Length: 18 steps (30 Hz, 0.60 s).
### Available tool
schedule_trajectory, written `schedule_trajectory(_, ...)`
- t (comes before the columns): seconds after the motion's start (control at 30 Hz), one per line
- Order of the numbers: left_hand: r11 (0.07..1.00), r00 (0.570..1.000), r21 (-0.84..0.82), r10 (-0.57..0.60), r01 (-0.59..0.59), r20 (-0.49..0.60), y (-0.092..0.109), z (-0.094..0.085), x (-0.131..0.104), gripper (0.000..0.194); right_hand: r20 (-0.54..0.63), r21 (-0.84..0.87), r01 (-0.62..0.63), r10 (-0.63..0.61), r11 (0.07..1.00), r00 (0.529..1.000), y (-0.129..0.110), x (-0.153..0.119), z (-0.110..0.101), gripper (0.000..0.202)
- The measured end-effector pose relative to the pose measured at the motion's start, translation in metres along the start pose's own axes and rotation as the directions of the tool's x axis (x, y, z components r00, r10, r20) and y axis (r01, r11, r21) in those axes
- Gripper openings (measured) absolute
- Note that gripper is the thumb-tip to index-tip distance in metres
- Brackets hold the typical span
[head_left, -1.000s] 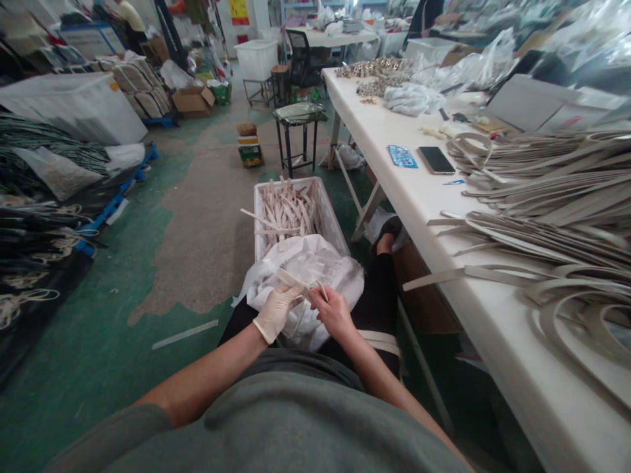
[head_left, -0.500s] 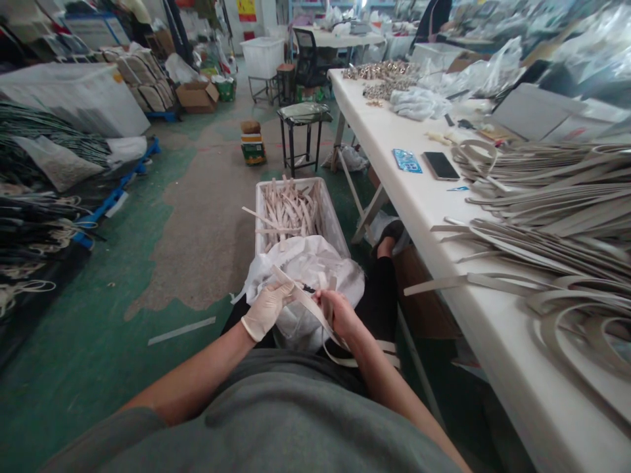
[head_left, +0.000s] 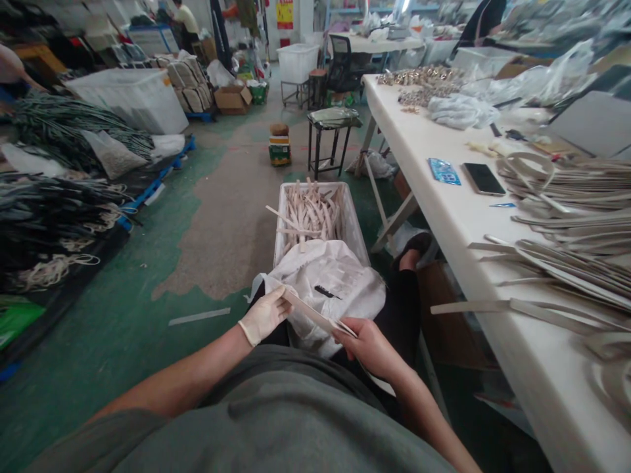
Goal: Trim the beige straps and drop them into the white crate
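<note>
Between my hands stretches a beige strap (head_left: 314, 314), slanting down to the right above my lap. My left hand (head_left: 267, 316), in a pale glove, pinches its upper end. Bare and closed, my right hand (head_left: 371, 347) grips the strap lower down, where it looks doubled; a tail hangs below that hand. Beneath lies a white woven sack (head_left: 357, 279) across my legs, with a small black item (head_left: 325, 292), perhaps a print or a tool, on it. Just past the sack stands a white plastic crate (head_left: 358, 226) holding many short beige straps (head_left: 315, 210).
On the right a white table (head_left: 424, 197) carries long beige straps (head_left: 557, 269), a phone (head_left: 483, 179), a blue packet (head_left: 444, 171) and metal fittings (head_left: 428, 75). A stool (head_left: 335, 119) stands beyond the crate. Bundled cords (head_left: 59, 210) lie at left. Other people are in the background.
My right hand has moved along the strap, away from my left hand, and the strap is now straighter between them. The view has turned left, uncovering the black mark or item on the sack.
</note>
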<state>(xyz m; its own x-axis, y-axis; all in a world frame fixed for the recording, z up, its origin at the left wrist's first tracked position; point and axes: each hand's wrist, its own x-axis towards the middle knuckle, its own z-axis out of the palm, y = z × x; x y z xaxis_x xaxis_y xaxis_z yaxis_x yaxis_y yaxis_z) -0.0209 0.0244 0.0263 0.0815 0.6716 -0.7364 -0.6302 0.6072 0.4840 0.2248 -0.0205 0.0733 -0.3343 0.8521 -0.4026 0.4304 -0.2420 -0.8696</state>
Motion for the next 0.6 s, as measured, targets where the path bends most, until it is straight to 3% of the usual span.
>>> schedule_trajectory(0.13, 0.995, 0.994, -0.003, -0.095, 0.096, 0.062, -0.027, 0.000, -0.014, 0.014, -0.038, -0.138, 0.014, -0.019, 0.990, 0.999, -0.009, 0.023, 0.021, 0.032)
schedule_trajectory(0.23, 0.997, 0.991, 0.010, -0.081, 0.080, 0.110, -0.034, 0.002, -0.016, 0.013, -0.022, -0.190, 0.020, -0.024, 0.981, 0.999, -0.016, 0.042, 0.037, 0.032)
schedule_trajectory(0.37, 1.000, 0.997, -0.011, 0.014, -0.013, 0.073, -0.023, 0.000, -0.012, 0.015, 0.055, -0.205, 0.069, -0.059, 0.976, 0.997, -0.020, 0.041, 0.029, 0.032)
schedule_trajectory(0.47, 1.000, 0.997, -0.004, 0.008, -0.008, 0.081, -0.024, 0.003, -0.013, 0.014, -0.005, -0.266, 0.046, -0.049, 0.963, 0.999, -0.023, 0.038, 0.020, 0.038)
schedule_trajectory(0.6, 1.000, 0.983, 0.018, 0.016, -0.019, 0.181, -0.030, 0.014, -0.013, 0.016, -0.076, -0.303, 0.024, -0.050, 0.953, 0.996, -0.027, 0.051, 0.027, 0.036)
